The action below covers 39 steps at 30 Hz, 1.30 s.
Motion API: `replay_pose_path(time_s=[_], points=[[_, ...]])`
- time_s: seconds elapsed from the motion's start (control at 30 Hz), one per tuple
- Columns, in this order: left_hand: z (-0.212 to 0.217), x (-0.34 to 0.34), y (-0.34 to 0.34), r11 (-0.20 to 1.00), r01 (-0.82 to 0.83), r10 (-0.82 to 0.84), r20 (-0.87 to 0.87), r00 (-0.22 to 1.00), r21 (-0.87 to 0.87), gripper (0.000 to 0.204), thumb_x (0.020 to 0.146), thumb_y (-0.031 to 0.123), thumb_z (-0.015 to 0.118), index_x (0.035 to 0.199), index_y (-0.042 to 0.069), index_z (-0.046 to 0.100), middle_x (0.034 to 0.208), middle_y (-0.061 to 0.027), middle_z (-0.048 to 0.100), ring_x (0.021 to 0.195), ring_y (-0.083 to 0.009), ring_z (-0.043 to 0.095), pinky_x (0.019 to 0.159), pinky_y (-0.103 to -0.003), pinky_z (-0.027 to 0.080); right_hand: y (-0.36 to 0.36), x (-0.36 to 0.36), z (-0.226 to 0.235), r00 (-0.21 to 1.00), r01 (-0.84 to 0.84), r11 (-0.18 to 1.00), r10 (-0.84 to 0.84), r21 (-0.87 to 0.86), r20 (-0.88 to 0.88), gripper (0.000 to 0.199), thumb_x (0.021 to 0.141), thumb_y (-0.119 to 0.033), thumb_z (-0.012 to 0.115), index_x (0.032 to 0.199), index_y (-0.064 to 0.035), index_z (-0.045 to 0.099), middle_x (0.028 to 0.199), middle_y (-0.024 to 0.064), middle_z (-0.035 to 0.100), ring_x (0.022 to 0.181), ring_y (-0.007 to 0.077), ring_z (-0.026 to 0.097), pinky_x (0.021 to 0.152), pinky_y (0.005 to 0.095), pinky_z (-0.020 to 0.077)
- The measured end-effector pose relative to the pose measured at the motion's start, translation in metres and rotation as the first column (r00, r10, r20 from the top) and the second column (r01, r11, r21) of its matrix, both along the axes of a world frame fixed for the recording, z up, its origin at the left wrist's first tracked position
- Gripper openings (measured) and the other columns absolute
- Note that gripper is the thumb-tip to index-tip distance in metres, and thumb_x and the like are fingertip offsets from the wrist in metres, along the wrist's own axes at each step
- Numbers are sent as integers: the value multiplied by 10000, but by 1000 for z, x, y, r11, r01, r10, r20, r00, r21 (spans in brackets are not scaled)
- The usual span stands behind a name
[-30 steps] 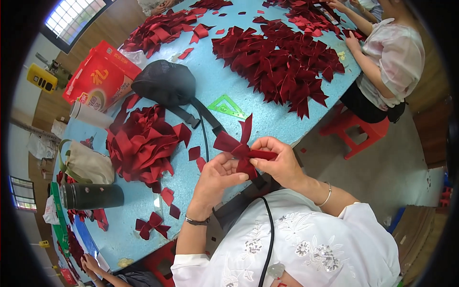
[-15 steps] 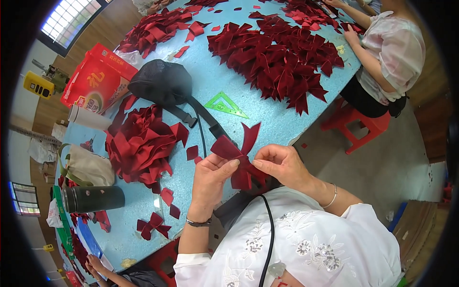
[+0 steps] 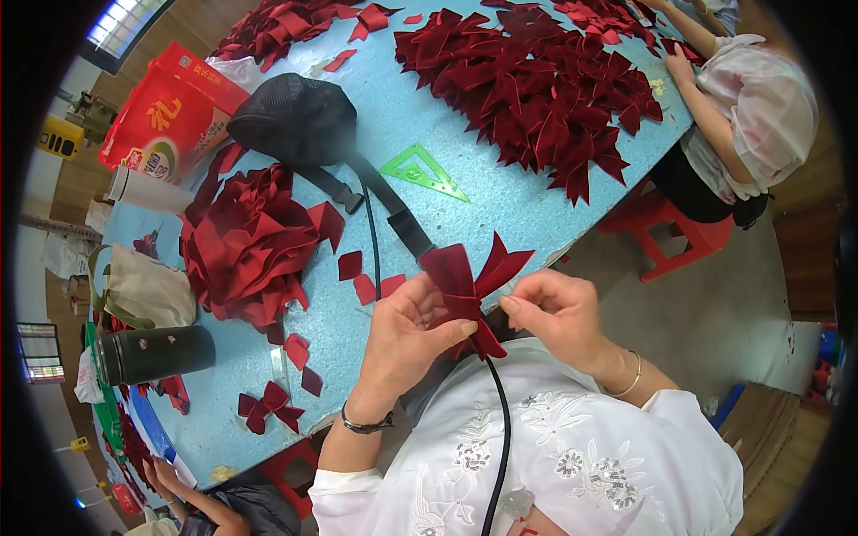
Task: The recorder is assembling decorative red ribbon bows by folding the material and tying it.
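A dark red velvet bow [image 3: 465,295] is pinched between the thumb and fingers of my left hand [image 3: 413,323], at the table's near edge. Its loops and pointed tails spread out around the middle. Just right of the bow, my right hand [image 3: 559,322] has its thumb and index finger pressed together. Whatever lies between those fingertips is too small to make out. A finished-looking bow [image 3: 270,407] rests on the table left of my left forearm. Small red scraps [image 3: 365,288] lie beyond my left hand.
A heap of red fabric strips [image 3: 250,241] lies left on the blue table [image 3: 357,237]. Farther back are a black mesh bag [image 3: 295,121], a green set square [image 3: 424,172] and a large bow pile [image 3: 527,89]. A dark bottle [image 3: 156,354] lies left. Co-workers [image 3: 746,116] sit at right and lower left.
My right hand has drawn away from the bow to the right. My left hand has turned the bow, so more of it shows. The whole view has shifted slightly.
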<state>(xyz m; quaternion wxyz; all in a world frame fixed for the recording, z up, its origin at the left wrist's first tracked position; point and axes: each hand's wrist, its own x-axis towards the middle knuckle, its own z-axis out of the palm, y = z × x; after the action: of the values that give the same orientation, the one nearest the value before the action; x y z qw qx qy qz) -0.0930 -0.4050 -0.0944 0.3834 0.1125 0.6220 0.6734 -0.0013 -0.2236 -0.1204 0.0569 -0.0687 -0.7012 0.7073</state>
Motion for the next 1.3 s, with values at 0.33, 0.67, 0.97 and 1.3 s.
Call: replay_pose_path(time_s=[0.33,0.67,0.97,1.3], points=[[0,5,27,1000,-16,15,-31,999,-22,612,745,-113,639,1298,-61,381,1035,-137,635,903,-141,618,775,-241,518,15,-19,-3,853,197,824,123,531,-508,202,701,49,687,891,11,629,797,92,605,628,170,563,513,267,444],[-4,5,33,993,46,-52,-51,997,-113,679,743,-120,619,1344,-58,309,1039,-146,635,924,-157,617,759,-247,514,26,-22,-8,848,179,848,124,499,-515,223,684,48,697,893,-5,638,767,85,598,624,191,557,504,292,435],[6,10,31,996,85,-86,38,996,17,672,749,-142,572,1353,-56,289,1116,-179,599,1003,-188,594,781,-263,502,32,-20,-9,871,105,874,149,474,-468,207,698,67,685,887,-7,642,758,75,593,617,166,549,514,279,431],[17,19,27,998,52,-56,85,995,48,671,756,-155,523,1371,-45,278,1132,-190,586,1007,-195,594,805,-272,495,36,-1,12,880,116,910,92,398,-466,184,704,71,680,870,-4,654,764,65,597,611,146,551,507,249,434]])
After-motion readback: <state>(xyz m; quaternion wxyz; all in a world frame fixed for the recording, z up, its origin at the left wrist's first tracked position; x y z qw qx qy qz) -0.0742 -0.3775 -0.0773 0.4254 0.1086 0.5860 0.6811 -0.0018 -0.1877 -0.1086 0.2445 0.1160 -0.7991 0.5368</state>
